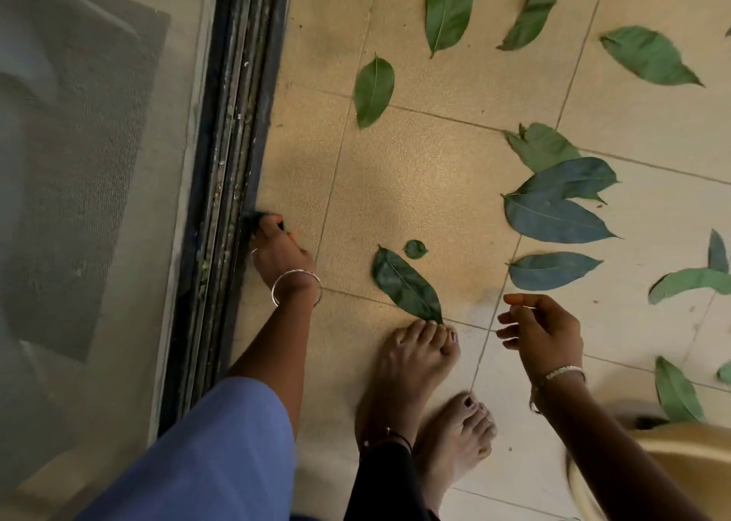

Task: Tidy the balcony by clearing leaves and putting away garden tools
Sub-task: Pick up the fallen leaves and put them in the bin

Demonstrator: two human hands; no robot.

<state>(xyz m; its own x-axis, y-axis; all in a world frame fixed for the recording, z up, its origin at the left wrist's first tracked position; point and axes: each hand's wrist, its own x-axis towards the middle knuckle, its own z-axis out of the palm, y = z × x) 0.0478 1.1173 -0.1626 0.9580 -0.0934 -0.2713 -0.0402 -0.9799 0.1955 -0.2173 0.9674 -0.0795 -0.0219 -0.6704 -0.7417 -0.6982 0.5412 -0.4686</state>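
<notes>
"Leaves point(553, 214), where do they lie?"
"Scattered flat on the tiled floor point(415, 172), mostly over the right half of the frame."
"Which way does the nearest leaf point(407, 283) run?"
"Its long axis goes from upper left to lower right, and its tip touches the toes of a bare foot point(411, 362) at lower centre. The level leaf point(552, 269) at middle right lies almost across the frame, tip to the right. The top leaf point(449, 2) stands nearly upright, point down."
"And the left hand point(283, 251)?"
"Down at the black door track point(237, 125), left of centre, its grip curled round a small dark object point(257, 218). What that is, I cannot tell."
"The right hand point(542, 330)?"
"At lower right, just below the level leaf. Its grip is loose, fingers relaxed, holding nothing."
</notes>
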